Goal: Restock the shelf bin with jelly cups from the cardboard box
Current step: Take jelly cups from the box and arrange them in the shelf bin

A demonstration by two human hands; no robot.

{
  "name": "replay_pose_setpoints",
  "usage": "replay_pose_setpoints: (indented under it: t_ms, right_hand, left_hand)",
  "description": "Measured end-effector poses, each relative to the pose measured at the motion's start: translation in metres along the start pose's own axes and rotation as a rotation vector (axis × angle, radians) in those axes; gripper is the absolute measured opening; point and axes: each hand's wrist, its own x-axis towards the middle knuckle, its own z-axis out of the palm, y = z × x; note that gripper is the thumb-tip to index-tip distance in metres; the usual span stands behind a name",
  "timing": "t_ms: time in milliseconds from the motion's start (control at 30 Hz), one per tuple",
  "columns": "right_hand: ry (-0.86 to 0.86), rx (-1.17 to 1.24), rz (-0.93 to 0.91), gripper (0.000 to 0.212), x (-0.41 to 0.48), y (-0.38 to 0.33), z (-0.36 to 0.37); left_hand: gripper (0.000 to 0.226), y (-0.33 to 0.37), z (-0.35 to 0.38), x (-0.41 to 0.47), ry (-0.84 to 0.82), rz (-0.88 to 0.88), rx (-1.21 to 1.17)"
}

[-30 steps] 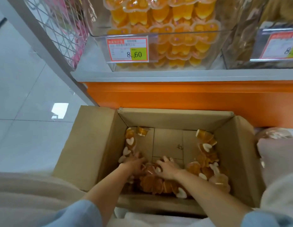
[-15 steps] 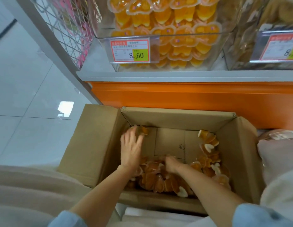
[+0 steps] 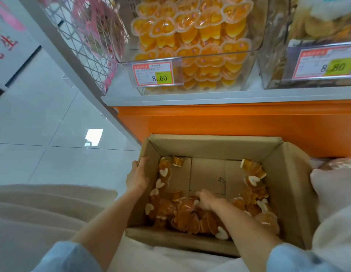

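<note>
White tiled floor (image 3: 43, 118) is running left of the orange-based shelf. The left grip (image 3: 138, 176) is clasping the cardboard box (image 3: 284, 173) by its left wall, steadying it. The right grip (image 3: 207, 200) is curling round jelly cups (image 3: 182, 214) heaped along the near side. Gathering several loosely, without crushing them, is looking wisest before lifting to the shelf bin (image 3: 249, 79) above.

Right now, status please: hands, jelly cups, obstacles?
Left hand grips brown cardboard box wall. Right hand among orange heart-shaped jelly cups, grasp unclear. Clear plastic shelf bin unblocked.
</note>
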Motion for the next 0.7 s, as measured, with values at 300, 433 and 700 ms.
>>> replay_pose_setpoints:
  t_ms: [300, 433, 700]
  right_hand:
    - [-0.014, 0.016, 0.010, 0.036, 0.000, -0.001, -0.004]
    - [-0.010, 0.034, 0.064, 0.028, 0.007, 0.000, -0.001]
    - [-0.059, -0.034, 0.026, 0.069, 0.014, 0.002, 0.008]
  left_hand:
    - [0.053, 0.015, 0.016, -0.003, 0.219, 0.087, 0.186]
    - [0.051, 0.023, 0.038, 0.002, 0.102, 0.523, 0.319]
    - [0.080, 0.024, 0.076, 0.009, -0.815, 0.307, 0.457]
